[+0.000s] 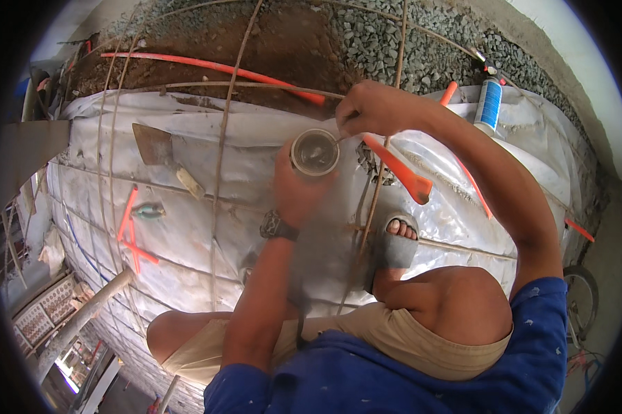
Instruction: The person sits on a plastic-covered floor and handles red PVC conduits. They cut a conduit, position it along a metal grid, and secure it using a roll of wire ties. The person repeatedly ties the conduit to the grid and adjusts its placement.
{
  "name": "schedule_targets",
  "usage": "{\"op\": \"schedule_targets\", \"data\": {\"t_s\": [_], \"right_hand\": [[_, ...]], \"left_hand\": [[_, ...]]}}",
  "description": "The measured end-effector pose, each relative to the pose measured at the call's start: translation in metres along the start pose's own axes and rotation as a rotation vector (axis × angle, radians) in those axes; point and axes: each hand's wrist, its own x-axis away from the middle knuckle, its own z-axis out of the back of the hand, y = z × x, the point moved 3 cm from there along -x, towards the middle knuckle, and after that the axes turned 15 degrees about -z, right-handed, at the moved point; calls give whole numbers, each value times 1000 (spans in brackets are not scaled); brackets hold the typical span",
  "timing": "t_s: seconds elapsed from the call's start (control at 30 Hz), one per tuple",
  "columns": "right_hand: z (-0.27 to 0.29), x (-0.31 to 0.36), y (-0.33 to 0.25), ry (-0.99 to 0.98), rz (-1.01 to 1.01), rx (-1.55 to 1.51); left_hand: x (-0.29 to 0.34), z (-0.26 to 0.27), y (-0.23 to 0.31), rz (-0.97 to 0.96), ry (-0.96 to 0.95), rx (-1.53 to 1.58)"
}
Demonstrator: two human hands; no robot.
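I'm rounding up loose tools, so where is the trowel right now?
In the head view, the trowel lies over the plastic sheet, to the left of the left hand and above the short orange tubes.

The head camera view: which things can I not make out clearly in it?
In the head view:
Left hand: most fingers hidden behind the round container.
Contents of the container: too blurred to identify.
Right hand: its curled fingers hide what it holds, if anything.
Plastic sheet right of the watch: blurred by grey haze.
Wheel: partly covered by the blue sleeve.
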Motion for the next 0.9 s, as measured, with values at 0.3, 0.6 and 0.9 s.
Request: {"op": "schedule_targets", "data": {"t_s": [0.3,0.6,0.9], "right_hand": [[-42,-35,34,-104,-80,-18],[-51,-24,50,-170,-117,-411],[-65,-34,60,-82,69,-334]], "left_hand": [[20,-6,-18,82,-198,26],[55,35,-64,207,-372,-125],[-201,113,82,-319,-41,-314]]}}
